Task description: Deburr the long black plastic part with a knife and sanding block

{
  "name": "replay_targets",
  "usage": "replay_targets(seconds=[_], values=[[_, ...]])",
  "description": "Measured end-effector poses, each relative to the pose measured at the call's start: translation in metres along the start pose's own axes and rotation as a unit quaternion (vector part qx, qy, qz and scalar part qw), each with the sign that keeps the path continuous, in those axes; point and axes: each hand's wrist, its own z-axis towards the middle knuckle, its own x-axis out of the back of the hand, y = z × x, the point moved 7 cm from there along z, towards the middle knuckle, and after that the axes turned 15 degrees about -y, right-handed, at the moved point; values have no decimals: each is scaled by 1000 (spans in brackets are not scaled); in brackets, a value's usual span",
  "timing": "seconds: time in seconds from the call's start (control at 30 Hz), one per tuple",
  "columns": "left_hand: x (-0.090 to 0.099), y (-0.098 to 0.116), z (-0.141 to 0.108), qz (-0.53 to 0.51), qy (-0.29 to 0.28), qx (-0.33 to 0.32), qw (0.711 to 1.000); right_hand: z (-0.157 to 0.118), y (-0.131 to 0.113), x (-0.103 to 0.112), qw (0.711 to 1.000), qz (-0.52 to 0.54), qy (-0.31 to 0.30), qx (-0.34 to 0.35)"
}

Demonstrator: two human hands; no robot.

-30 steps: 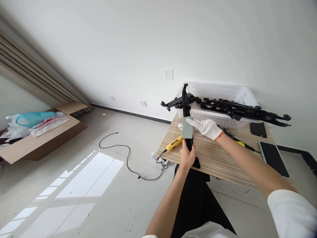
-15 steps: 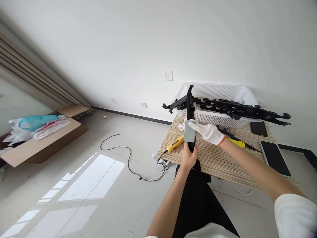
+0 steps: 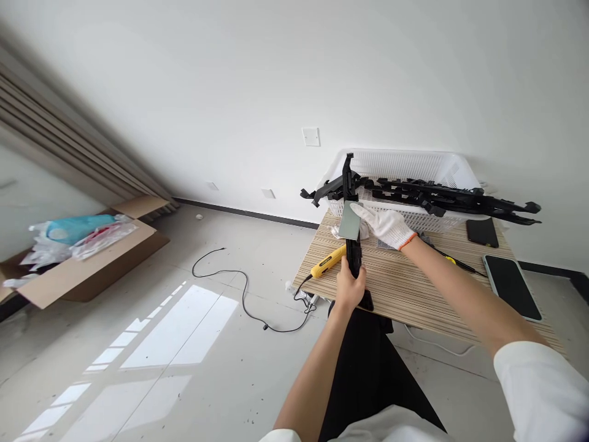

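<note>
Two hands at work above the near edge of a striped wooden table [image 3: 391, 282]. Left hand [image 3: 351, 287], bare, is closed around the near length of a black plastic part [image 3: 354, 255]. The part lies over the table, long axis running away from the wearer, leaning slightly left; its hooked far end points toward the wall and overlaps the basket. Right hand [image 3: 385, 226], gloved, grasps a grey-green pad [image 3: 350, 222] at its far right corner, index finger along the face. The pad covers the middle of the part; the gloved thumb is hidden. Whether the black piece at the table edge belongs to the same part: cannot tell. Left of the part, a yellow tool [image 3: 327, 262]; right, a phone [image 3: 513, 287]. Farther, a white basket [image 3: 405, 161] bears more black parts [image 3: 427, 195], too tangled to count
</note>
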Motion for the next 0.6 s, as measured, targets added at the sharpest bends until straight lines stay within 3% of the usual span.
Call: replay_targets(seconds=[0.27, 0.47, 0.6], values=[[-1, 3, -2, 15, -16, 4, 1000, -22, -4, 8, 1000, -17, -6, 6], [-3, 4, -2, -8, -12, 12, 1000, -40, -26, 1, 994, -68, -4, 85], [-3, 7, -2, 1, -15, 6, 1000, -43, -26, 4, 994, -86, -1, 68]])
